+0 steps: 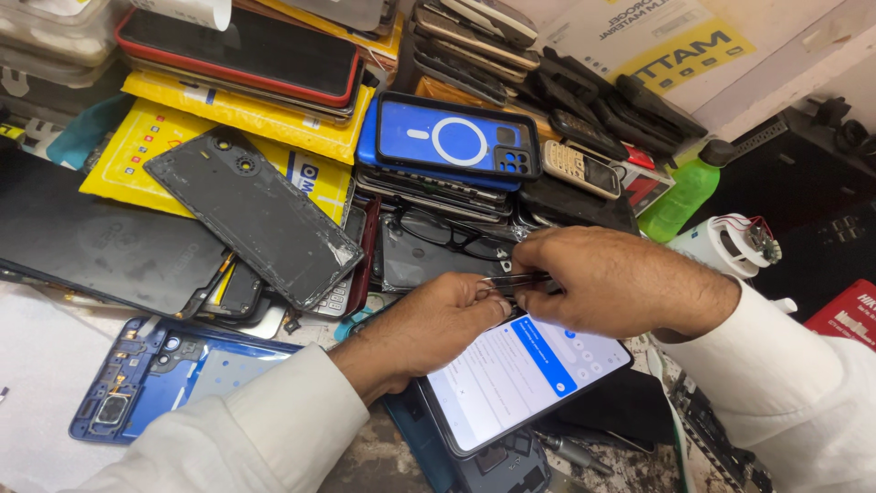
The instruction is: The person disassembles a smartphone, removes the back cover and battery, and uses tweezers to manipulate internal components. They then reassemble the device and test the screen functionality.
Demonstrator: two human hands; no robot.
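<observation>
My left hand (438, 324) and my right hand (607, 278) meet above a smartphone (520, 379) whose lit screen shows a white and blue page. Both hands pinch a thin dark metal tool, likely tweezers (520, 281), held level between the fingertips. The phone lies tilted on a dark phone body (484, 461) under my wrists. Both sleeves are white.
Stacks of phones and cases fill the back: a blue case with a white ring (456, 137), a cracked dark back cover (255, 215), a red-edged tablet (242, 50). A blue phone frame (160, 374) lies at left, a green bottle (680, 196) and a white roll (721, 246) at right.
</observation>
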